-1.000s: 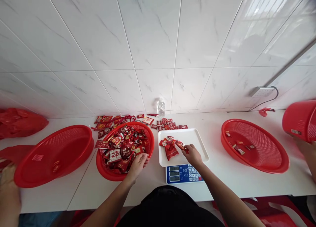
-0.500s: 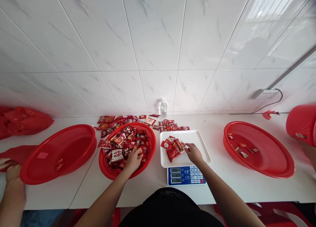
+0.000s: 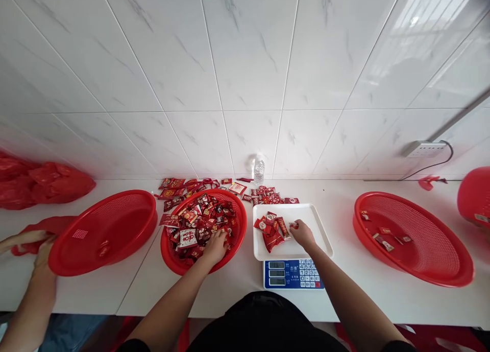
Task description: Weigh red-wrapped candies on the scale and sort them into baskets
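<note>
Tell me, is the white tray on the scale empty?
No, the white tray holds a small pile of red candy packets, and the right hand rests beside them.

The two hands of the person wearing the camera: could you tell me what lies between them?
In the head view, between the left hand and right hand lie the red basket's rim, a bare strip of white counter, and packets on the white tray.

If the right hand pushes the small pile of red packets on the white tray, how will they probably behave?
The packets look small, flat and glossy, so they would likely slide easily on the smooth tray. They lie loosely heaped, so a push from the right hand would probably scatter them rather than move them together. They seem light; the low tray rim may stop them.
</note>
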A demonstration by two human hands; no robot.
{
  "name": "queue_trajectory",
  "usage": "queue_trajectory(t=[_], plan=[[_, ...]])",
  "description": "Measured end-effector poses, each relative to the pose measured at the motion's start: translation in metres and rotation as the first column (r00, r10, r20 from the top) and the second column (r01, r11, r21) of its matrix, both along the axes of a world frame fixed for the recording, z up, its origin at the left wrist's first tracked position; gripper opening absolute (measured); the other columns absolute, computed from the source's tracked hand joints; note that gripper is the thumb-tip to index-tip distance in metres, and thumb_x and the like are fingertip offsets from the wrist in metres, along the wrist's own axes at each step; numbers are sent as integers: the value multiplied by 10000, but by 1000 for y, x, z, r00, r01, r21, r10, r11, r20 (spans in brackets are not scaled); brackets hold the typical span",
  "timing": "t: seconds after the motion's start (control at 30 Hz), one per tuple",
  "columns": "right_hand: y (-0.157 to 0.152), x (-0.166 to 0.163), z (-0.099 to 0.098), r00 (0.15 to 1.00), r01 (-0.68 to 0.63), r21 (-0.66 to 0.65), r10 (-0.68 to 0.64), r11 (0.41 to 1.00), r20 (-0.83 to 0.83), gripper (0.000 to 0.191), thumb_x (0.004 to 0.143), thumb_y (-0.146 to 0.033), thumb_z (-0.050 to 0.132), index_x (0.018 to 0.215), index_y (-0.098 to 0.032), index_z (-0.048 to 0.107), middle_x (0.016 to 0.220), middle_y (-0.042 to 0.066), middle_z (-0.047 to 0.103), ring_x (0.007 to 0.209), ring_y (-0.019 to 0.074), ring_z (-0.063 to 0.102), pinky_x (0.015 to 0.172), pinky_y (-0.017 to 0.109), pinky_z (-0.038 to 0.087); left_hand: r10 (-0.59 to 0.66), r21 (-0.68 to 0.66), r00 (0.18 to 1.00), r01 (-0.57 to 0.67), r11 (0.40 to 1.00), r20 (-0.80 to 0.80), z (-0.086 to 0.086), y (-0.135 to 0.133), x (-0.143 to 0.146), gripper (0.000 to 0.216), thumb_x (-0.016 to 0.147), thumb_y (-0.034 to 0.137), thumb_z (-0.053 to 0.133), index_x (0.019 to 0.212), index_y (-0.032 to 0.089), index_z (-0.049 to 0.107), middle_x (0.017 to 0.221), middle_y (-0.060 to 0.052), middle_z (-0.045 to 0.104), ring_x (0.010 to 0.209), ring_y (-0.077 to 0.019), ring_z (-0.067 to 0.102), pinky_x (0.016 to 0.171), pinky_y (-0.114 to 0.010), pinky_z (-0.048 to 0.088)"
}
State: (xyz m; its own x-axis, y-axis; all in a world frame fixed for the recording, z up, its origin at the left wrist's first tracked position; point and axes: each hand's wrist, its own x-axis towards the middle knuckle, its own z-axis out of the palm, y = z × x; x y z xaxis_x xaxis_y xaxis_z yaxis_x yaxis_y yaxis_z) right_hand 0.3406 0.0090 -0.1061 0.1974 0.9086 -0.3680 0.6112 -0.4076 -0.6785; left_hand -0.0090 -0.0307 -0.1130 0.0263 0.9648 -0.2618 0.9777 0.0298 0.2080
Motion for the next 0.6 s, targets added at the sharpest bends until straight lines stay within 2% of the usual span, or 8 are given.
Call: queue_trajectory(t=[0.13, 0.3, 0.37, 0.47, 0.6], plan=[[-17, 10, 7, 974, 88, 15, -83, 996, -211, 334, 737, -393, 460, 1013, -212, 512, 1019, 107, 644, 890, 232, 610, 643, 308, 453, 3, -2, 1000, -3, 1000, 5, -2, -1, 0, 440, 807, 229, 474, 1242, 172, 510, 1389, -107, 394, 1250, -275, 362, 997, -376, 328], [-36, 2, 26, 862, 93, 23, -69, 995, -503, 292, 733, -404, 498, 960, -220, 488, 1029, 81, 656, 897, 196, 624, 690, 292, 490, 41, 4, 999, -41, 999, -8, -4, 1, 0, 536, 779, 171, 494, 1311, 191, 433, 1458, -119, 285, 1294, -281, 317, 989, -389, 339], [-47, -5, 34, 776, 72, 4, -54, 997, -629, 268, 726, -401, 537, 921, -220, 511, 971, 67, 663, 838, 182, 626, 694, 292, 488, 51, 0, 999, -51, 999, -14, -6, 4, 0, 562, 765, 145, 501, 1318, 204, 418, 1468, -121, 269, 1296, -287, 319, 996, -404, 328], [-68, -13, 44, 580, 15, -83, -76, 996, -811, 190, 709, -356, 603, 828, -222, 542, 860, 28, 638, 754, 147, 591, 642, 255, 467, 62, -27, 998, -62, 998, -7, -10, 10, 0, 562, 752, 130, 508, 1302, 210, 426, 1433, -132, 335, 1295, -304, 319, 1001, -435, 310], [-97, -16, 52, 395, -104, -178, -123, 979, -910, 144, 718, -314, 637, 770, -233, 531, 762, -7, 584, 713, 132, 548, 575, 220, 434, 82, -34, 997, -82, 996, -13, -11, 17, 1, 552, 732, 126, 528, 1273, 192, 442, 1352, -160, 426, 1260, -325, 360, 966, -458, 332]])
